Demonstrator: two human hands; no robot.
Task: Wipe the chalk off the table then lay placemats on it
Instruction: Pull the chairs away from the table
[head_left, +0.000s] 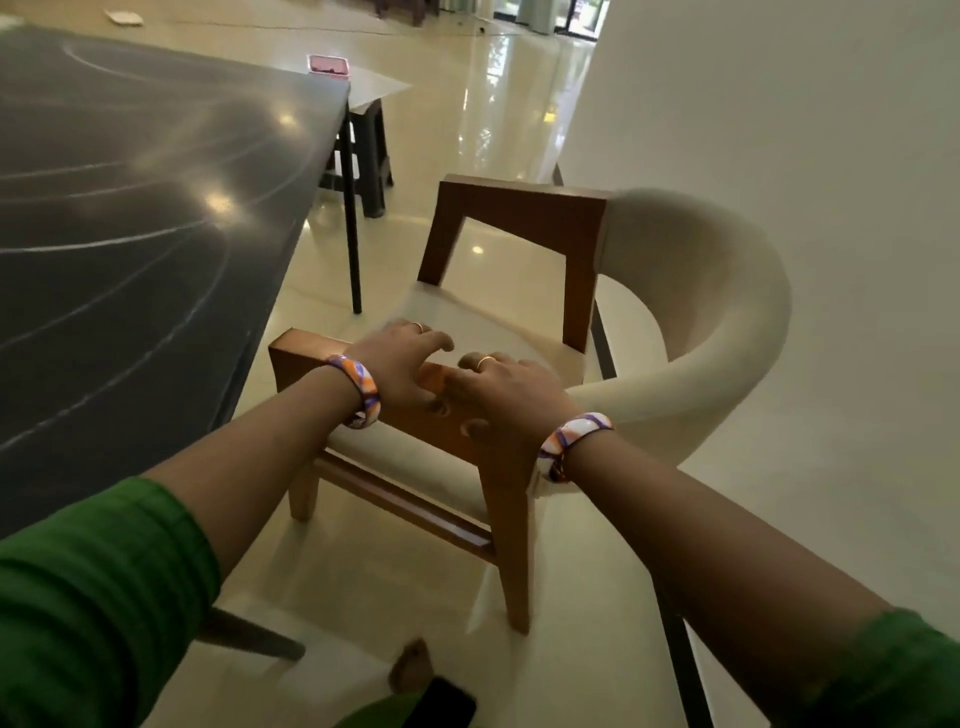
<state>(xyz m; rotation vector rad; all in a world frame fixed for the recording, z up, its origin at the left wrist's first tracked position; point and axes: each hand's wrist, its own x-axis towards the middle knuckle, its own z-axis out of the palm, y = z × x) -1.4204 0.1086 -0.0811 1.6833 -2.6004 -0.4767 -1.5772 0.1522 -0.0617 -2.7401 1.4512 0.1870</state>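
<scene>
Head-worn view, down over chair (519, 312)

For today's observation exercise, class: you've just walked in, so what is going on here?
A person in green sleeves has both hands on the near wooden armrest of a chair beside the dark table. The left hand and right hand sit side by side, fingers curled over the wood, apparently gripping it. The table is still covered in curved chalk lines, and no cloth or placemats are in sight, so the wiping has not visibly begun.
</scene>
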